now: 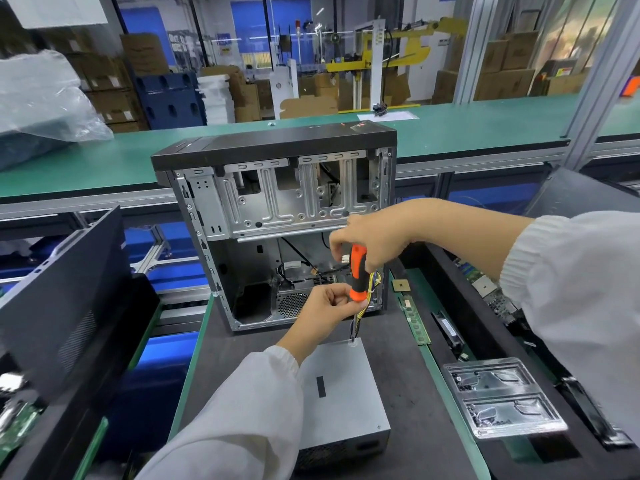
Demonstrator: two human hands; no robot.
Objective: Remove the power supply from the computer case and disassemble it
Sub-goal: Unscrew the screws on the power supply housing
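While both hands (367, 237) hold the screwdriver (358, 273), its tip meets the power supply (341, 393).

Ahead of you a long green-topped bench (485, 123) crosses the room; behind it a glass partition (242, 46) shows stacked cardboard boxes (509, 64), blue wall panels (270, 26) and a yellow machine (405, 50) — all evenly, brightly lit.
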